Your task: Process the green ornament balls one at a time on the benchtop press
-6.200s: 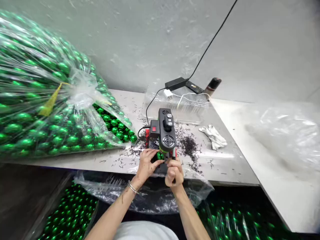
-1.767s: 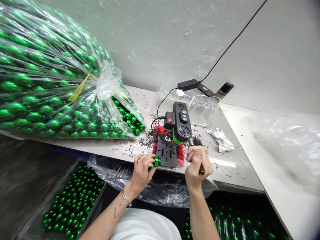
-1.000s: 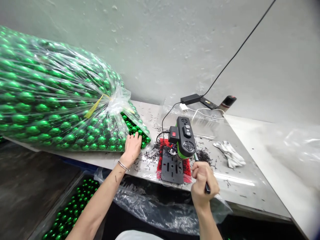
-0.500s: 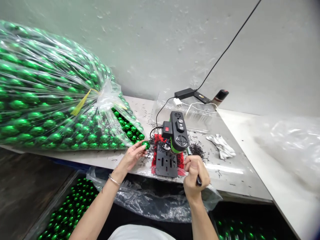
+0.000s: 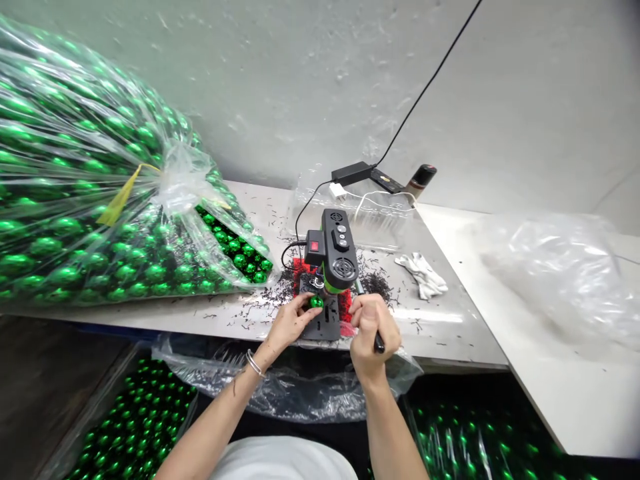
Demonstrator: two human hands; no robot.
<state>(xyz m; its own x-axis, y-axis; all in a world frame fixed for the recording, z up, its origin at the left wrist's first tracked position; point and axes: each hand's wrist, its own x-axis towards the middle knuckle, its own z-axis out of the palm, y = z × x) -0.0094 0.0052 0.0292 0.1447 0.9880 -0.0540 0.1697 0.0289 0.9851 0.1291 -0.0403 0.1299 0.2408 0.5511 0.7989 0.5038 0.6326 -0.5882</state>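
Note:
Between the thumb and fingers of my left hand (image 5: 291, 321) is a shiny green ball (image 5: 316, 302). It is over the slotted dark base plate (image 5: 325, 328) of a small bench drill press (image 5: 340, 247), close below the drill head. My right hand (image 5: 374, 331) is wrapped round the black-tipped lever (image 5: 379, 343) at the right side of the machine. A red mat (image 5: 347, 308) strewn with black shavings shows from under the base. The drill's tip cannot be made out.
A big clear bag of green balls (image 5: 90, 220) lies at the left, with an opening toward the machine. More balls (image 5: 135, 413) fill a lined container below. White gloves (image 5: 423, 275), a power adapter (image 5: 353, 173), a bottle (image 5: 423, 179) and clear plastic (image 5: 560, 273) are at the right and back.
My left hand has carried the green ball from beside the bag's opening, rightward onto the machine's base area. My right hand stays on the lever. The whole view has shifted slightly.

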